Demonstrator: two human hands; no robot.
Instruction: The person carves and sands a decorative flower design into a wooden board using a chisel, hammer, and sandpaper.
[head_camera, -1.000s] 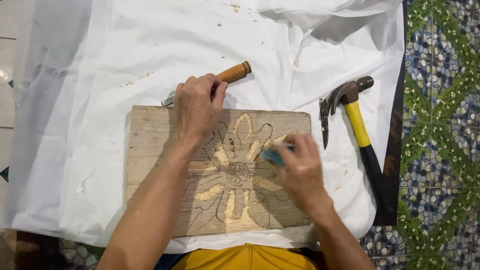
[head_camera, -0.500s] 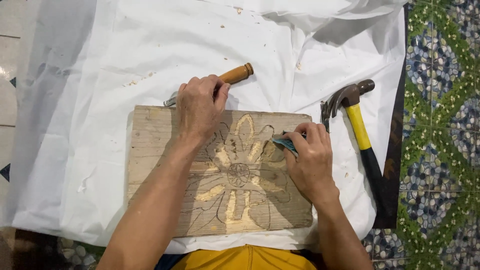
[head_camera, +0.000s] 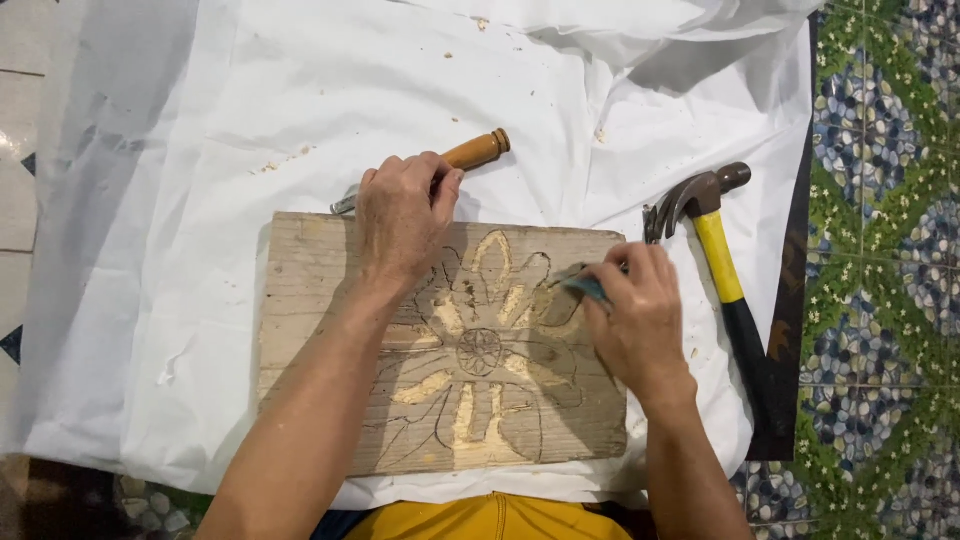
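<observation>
On the upper right part of the wooden board (head_camera: 330, 300), the right hand (head_camera: 640, 325) presses a small blue-grey piece (head_camera: 588, 288), pinched between thumb and fingertips; what kind of piece it is cannot be told, as only one corner shows. That corner touches the board at the right-hand petals of the carved flower (head_camera: 480, 350). The left hand (head_camera: 402, 215) lies palm down across the top edge of the board, fingers curled loosely over one chisel (head_camera: 470, 155). Whether the fingers grip the chisel or only rest on it cannot be told. Its orange-brown wooden handle projects up and to the right past the fingertips, and its metal end shows just left of the hand.

Count of items: one board, one carved flower with a round centre and several pale gouged petals, one chisel, one hammer (head_camera: 715, 250), one white sheet (head_camera: 200, 200).

The board lies flat on the sheet, long side running left to right. The hammer lies on the sheet just beside the board's right edge, claw head uppermost, yellow-and-black handle pointing down and slightly right, apart from both hands. Small wood chips are scattered on the sheet above the board. A tiled floor (head_camera: 880, 200) with a green and blue pattern borders the sheet on the right
</observation>
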